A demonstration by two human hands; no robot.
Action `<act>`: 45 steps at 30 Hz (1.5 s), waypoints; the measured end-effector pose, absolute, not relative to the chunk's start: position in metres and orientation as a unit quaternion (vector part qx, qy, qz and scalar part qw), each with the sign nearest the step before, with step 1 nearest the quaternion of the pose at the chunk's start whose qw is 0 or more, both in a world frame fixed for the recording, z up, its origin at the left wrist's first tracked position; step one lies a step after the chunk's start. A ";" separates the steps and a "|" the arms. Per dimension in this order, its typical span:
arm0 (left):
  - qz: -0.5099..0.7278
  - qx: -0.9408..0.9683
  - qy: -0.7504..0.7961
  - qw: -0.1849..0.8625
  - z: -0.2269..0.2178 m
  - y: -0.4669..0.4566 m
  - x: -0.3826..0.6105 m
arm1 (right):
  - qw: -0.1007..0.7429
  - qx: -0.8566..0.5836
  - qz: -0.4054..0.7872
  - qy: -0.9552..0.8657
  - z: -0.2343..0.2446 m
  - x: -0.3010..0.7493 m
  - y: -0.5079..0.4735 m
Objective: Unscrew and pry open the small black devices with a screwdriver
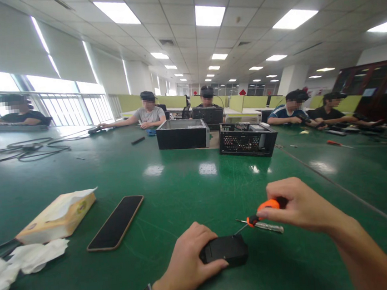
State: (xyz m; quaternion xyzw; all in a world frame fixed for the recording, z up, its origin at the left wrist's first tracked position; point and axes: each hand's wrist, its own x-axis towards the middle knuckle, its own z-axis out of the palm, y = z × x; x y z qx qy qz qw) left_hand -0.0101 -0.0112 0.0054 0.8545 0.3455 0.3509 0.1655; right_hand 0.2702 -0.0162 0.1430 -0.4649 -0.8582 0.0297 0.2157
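Observation:
My left hand (pixel 193 254) is closed around the left end of a small black box-shaped device (pixel 229 250), thumb along its near side, on the green table. In my right hand (pixel 295 206) is an orange and black screwdriver (pixel 269 206), gripped by its handle. The screwdriver's shaft slants down to the left, and its tip meets the device's top near the far right edge. A second, thin screwdriver with a clear handle (pixel 270 227) lies on the table just behind, partly covered by the orange one.
Left of my hands lie a phone (pixel 117 223), a tissue pack (pixel 58 217) and crumpled tissues (pixel 36 256). Farther off stand two black metal cases (pixel 183 135), (pixel 246 142). Cables (pixel 26 149) lie at far left, another screwdriver (pixel 337 144) at right. Several people sit around the table.

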 end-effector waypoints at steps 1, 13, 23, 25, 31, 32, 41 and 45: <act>0.350 0.854 0.346 0.167 0.005 -0.011 -0.010 | 0.214 -0.459 0.055 -0.860 0.144 0.270 -0.017; 0.341 0.854 0.352 0.176 0.006 -0.011 -0.010 | 0.210 -0.460 0.080 -0.859 0.145 0.272 -0.016; 0.335 0.854 0.356 0.179 0.005 -0.011 -0.010 | 0.207 -0.463 0.082 -0.858 0.145 0.275 -0.014; 0.334 0.854 0.357 0.177 0.006 -0.011 -0.010 | 0.211 -0.440 0.106 -0.866 0.146 0.275 -0.014; 0.333 0.854 0.358 0.177 0.007 -0.012 -0.010 | 0.216 -0.476 0.072 -0.850 0.144 0.275 -0.013; 0.332 0.854 0.358 0.178 0.007 -0.012 -0.010 | 0.217 -0.465 0.089 -0.854 0.144 0.275 -0.013; 0.331 0.856 0.354 0.179 0.007 -0.011 -0.010 | 0.210 -0.497 0.093 -0.837 0.142 0.279 -0.009; 0.330 0.856 0.356 0.175 0.006 -0.011 -0.010 | 0.195 -0.469 0.163 -0.846 0.146 0.278 -0.014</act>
